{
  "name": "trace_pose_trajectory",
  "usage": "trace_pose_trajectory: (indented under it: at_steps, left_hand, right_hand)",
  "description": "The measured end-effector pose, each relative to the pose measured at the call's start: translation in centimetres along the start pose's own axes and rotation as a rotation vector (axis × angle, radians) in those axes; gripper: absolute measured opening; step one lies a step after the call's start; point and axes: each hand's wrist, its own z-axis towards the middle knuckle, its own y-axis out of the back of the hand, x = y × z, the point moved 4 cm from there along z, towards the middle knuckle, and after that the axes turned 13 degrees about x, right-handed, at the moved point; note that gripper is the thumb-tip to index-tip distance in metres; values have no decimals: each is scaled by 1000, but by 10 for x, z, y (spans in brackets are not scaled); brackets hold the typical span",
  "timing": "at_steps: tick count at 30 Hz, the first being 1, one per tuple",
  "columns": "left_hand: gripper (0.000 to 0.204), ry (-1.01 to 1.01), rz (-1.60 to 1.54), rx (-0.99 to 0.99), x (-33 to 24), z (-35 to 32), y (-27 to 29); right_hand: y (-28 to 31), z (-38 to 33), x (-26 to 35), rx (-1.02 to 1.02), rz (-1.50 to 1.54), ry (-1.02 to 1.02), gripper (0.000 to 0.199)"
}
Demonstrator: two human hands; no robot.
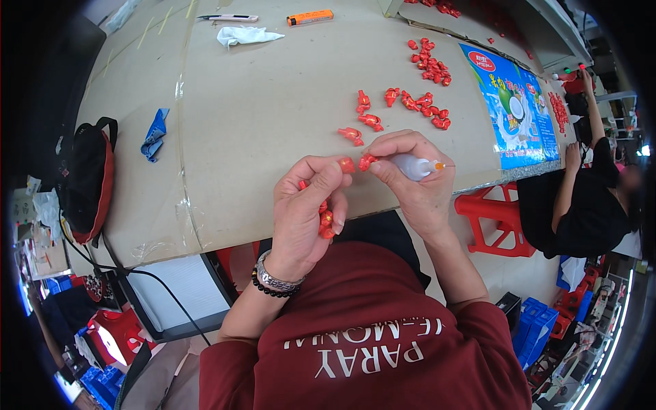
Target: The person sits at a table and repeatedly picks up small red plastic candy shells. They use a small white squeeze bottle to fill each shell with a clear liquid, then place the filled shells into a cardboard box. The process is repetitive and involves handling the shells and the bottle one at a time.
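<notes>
My left hand [301, 205] is closed, pinching a small glossy red piece [347, 165] between thumb and forefinger. More red pieces [326, 220] are tucked under its curled fingers. Facing it, my right hand [424, 195] holds another small red part [367, 162] at its thumb and fingertip, close to the left one. A translucent squeeze bottle [408, 166] with an orange needle tip lies across that same palm, the tip pointing right. Just beyond my hands, several red pieces with gold marks [351, 136] lie loose on the table; their exact kind is unclear.
More red pieces pile up [432, 68] farther back on the brown-covered table [253, 102]. A blue printed sheet [506, 109], orange box [309, 18], utility knife [229, 18], white tissue [246, 36], blue cloth [155, 135] and black bag [85, 181] lie around. A co-worker [588, 184] sits at right.
</notes>
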Motion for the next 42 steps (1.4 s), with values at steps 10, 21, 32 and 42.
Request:
trace_pose_trajectory:
  at_steps: [10,21,32,42]
  left_hand:
    - [17,10,-20,-3,0,0,0]
    - [15,14,2,15,-1,2,-4]
    - [17,-14,4,22,1,2,-2]
    - [14,-51,99,24,-3,2,1]
  right_hand:
    - [-1,1,1,-47,-142,16,9]
    - [-3,-3,-3,-53,-102,-101,8]
    - [-6,-2,-3,-21,-179,23,4]
    - [-7,-3,2,43,-336,69,8]
